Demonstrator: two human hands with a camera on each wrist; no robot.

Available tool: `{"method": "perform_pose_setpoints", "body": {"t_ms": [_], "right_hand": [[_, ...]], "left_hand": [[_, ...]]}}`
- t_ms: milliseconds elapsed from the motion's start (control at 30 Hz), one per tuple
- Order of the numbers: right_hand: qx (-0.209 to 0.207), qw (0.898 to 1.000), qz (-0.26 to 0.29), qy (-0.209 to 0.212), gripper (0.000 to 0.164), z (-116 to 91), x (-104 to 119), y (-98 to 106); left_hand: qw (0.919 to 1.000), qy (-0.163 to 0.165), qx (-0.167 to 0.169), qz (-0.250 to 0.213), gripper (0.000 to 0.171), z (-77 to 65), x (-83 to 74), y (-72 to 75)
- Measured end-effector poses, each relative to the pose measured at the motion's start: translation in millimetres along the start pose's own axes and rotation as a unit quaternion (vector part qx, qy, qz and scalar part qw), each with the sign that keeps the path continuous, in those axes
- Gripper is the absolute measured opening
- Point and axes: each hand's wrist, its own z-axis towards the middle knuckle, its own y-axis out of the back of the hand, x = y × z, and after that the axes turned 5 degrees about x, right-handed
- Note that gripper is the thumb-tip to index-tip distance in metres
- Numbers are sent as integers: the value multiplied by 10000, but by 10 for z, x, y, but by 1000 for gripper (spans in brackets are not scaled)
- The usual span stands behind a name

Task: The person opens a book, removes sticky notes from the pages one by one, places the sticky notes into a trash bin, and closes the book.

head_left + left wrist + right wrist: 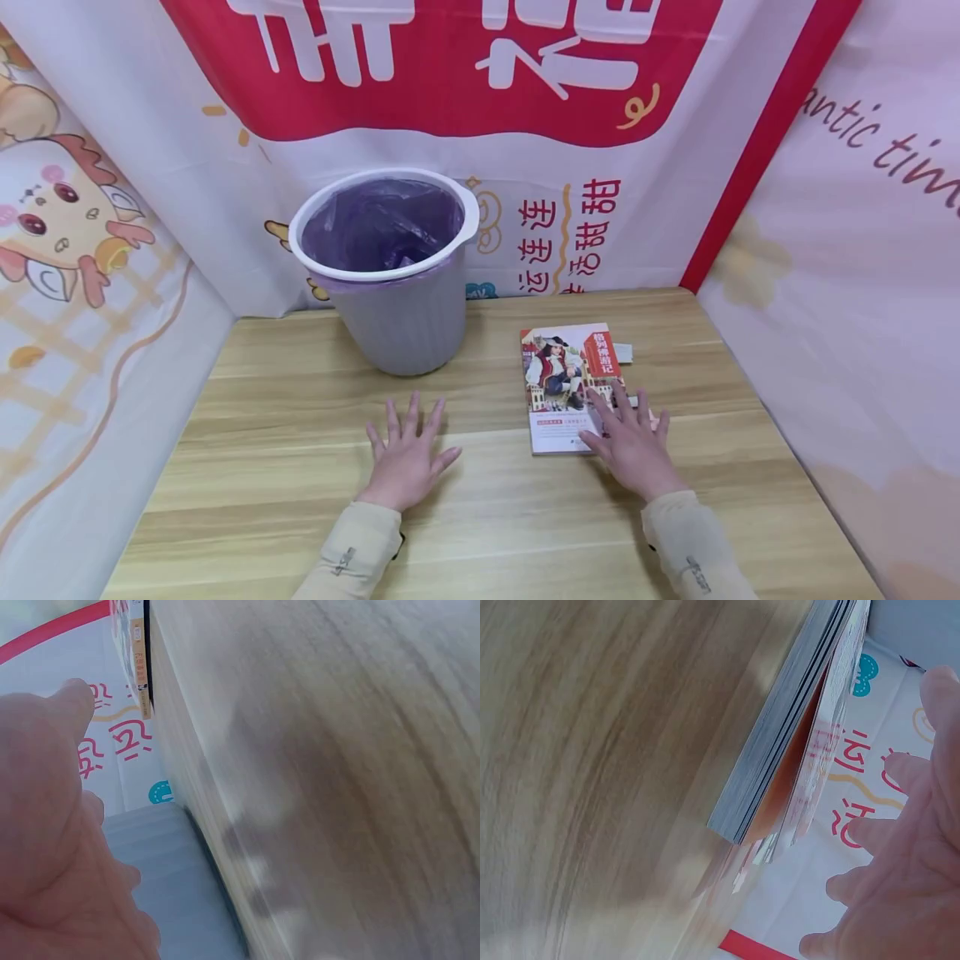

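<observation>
Ten parted fingers (412, 421): Gulliver's Travels book (561, 367) beneath those of right hand (632, 447), wastebasket (405, 325) beyond those of left hand (405, 468); apparently a reach, with curling needed to grip.

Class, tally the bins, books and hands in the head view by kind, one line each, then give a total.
Bin: 1
Book: 1
Hands: 2 (left hand, right hand)
Total: 4
</observation>
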Motion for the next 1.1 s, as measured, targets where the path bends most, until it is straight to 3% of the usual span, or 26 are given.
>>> {"method": "perform_pose_setpoints", "body": {"t_ms": [233,433,567,700,867,1000,1100], "right_hand": [[-142,9999,14,-16,79,-17,-54,55],[-1096,9935,264,-139,65,4,-165,166],[-1421,9821,1057,-635,51,-31,-240,268],[-1456,9675,1639,-1262,41,-51,-310,308],[-910,9617,1892,-1760,41,-22,-386,243],[-249,9519,2147,-2171,48,-3,-406,180],[26,9451,2272,-2350,51,11,-399,131]], "left_hand": [[9998,9,193,-28,82,-14,-43,25],[9996,-91,173,-209,80,-20,-122,82],[9970,-246,56,-738,73,9,-172,85],[9876,-362,59,-1528,59,39,-268,91],[9755,-354,285,-2152,46,58,-475,80],[9683,-355,556,-2410,46,112,-640,-2],[9623,-378,830,-2563,49,189,-755,-80]]}}
